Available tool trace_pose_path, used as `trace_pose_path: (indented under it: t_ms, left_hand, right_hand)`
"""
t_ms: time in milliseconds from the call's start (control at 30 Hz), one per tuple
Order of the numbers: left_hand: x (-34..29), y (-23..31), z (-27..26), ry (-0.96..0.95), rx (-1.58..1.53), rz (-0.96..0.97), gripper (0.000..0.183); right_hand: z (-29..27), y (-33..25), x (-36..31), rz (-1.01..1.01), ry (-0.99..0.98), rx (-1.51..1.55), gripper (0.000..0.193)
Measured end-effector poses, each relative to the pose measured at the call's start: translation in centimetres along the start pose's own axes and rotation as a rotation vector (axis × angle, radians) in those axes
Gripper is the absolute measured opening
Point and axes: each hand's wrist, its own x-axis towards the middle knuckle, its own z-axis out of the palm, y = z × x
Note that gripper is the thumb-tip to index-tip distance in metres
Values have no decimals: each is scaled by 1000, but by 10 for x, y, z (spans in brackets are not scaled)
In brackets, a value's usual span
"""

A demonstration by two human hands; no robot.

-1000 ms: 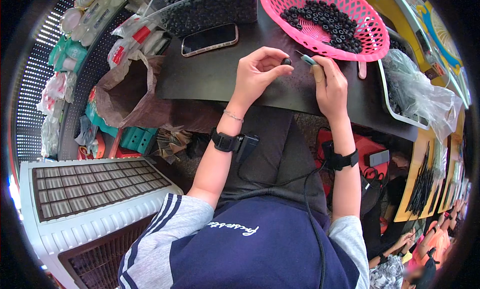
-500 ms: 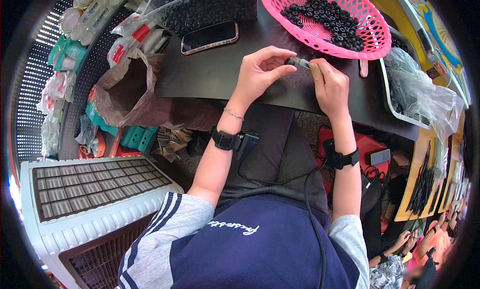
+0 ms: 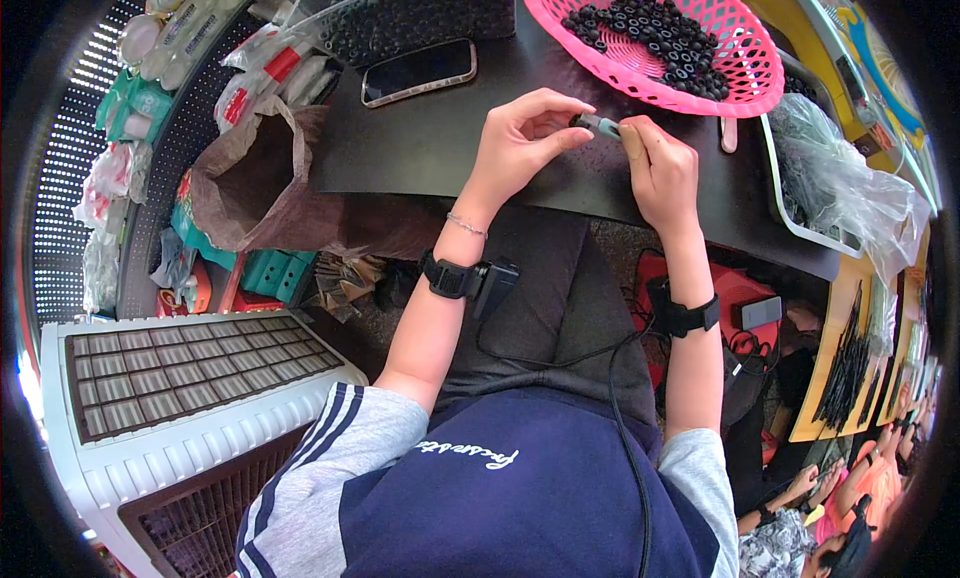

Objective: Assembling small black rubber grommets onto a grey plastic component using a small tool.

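Observation:
Above the dark table [image 3: 400,163], my two hands meet over a small piece of work. My left hand [image 3: 515,148] pinches a small black ring [image 3: 579,123] between thumb and fingertips; the fingers partly cover it. In my right hand [image 3: 662,173] is a slim tool with a grey-green handle [image 3: 606,129], its tip pointing at the ring. Whether the tip is inside or only against the ring, I cannot tell. Just beyond my hands stands a pink plastic basket [image 3: 765,96] with many similar black rings [image 3: 675,53] in it.
A phone [image 3: 420,75] lies left of my hands, before a clear bin [image 3: 425,28] of black parts. An open brown sack [image 3: 300,168] stands at the left table edge. On the right are a white tray [image 3: 785,193] and clear plastic bag [image 3: 850,168]. Other people's hands [image 3: 805,483] show lower right.
Both hands stay in nearly the same place. The tool and the black ring have shifted slightly between the fingertips, and less of the ring shows now.

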Motion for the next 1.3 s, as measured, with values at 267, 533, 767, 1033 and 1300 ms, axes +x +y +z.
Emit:
trace_pose_path:
  t_ms: [267,533,767,1033,1300]
  left_hand:
    - [0,-3,-2,4,8,-17,24]
    - [0,-6,-3,-6,41,-3,23]
    - [0,-6,-4,-14,51,-5,22]
    - [0,-8,-4,-16,64,29,21]
    - [-1,-4,-3,-11,-15,-38,20]
  right_hand:
    - [1,0,0,-9,3,2,15]
    - [1,0,0,2,-16,22,15]
    - [0,-2,0,18,-38,32,15]
    - [0,0,0,47,-70,31,14]
    - [-1,1,-1,47,-44,30,14]
